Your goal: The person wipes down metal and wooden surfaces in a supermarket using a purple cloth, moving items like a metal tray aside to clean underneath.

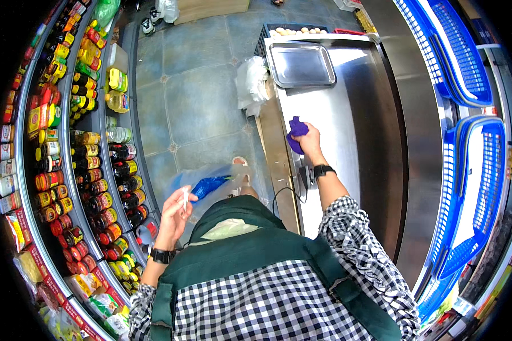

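Note:
My right hand (pixel 309 143) grips a bunched purple cloth (pixel 298 134) above the near edge of a metal counter (pixel 324 111). Pinched in the fingers of my left hand (pixel 177 215) is the gathered top of a clear plastic bag (pixel 226 181), which hangs over the floor at my left. Something blue (pixel 207 186) lies inside or behind the clear film; which of the two cannot be told. An empty stainless steel tray (pixel 302 64) rests at the counter's far end, beyond my right hand.
Shelves of sauce bottles and jars (pixel 98 187) curve along the left. Blue plastic baskets (pixel 473 192) stand at the right. White plastic bags (pixel 254 81) hang from the counter's left side. Behind the tray is a crate of eggs (pixel 298 31). A black cable (pixel 281 190) loops beside the counter.

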Available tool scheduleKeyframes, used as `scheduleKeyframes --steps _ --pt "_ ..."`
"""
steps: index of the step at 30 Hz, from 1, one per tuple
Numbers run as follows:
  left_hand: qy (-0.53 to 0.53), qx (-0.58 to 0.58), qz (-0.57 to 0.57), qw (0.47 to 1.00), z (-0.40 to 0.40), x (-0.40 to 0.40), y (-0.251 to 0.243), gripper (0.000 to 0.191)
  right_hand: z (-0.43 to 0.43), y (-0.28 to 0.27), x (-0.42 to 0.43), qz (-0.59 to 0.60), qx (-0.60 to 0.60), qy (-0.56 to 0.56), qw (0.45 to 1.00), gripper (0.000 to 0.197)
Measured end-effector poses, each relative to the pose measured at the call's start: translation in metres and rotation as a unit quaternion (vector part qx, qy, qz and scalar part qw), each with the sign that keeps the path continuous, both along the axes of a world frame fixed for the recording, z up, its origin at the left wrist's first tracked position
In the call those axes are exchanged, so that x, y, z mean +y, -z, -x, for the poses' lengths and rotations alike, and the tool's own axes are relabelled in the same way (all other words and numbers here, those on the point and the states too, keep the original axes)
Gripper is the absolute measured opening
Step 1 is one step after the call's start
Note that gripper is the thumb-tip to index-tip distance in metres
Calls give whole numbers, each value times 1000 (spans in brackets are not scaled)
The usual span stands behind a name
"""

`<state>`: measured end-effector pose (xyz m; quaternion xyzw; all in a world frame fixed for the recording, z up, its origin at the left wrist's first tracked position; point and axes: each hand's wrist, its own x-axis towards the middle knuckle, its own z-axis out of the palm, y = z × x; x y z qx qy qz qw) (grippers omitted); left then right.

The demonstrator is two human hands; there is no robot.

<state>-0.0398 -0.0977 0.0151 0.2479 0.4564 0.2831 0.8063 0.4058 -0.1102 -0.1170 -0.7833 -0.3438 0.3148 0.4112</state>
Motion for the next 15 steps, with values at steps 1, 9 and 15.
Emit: scheduleKeyframes --steps 1,9,15 --pt "5 -12 -5 1000 -8 4 -1 49 5 -5 -17 14 -8 -6 1000 33" --pt "128 -154 -23 980 -44 21 -15 81 51 -35 -162 47 -83 -20 995 35" --pt "171 -218 21 961 -51 24 -31 100 45 -36 -122 18 -22 39 999 40"
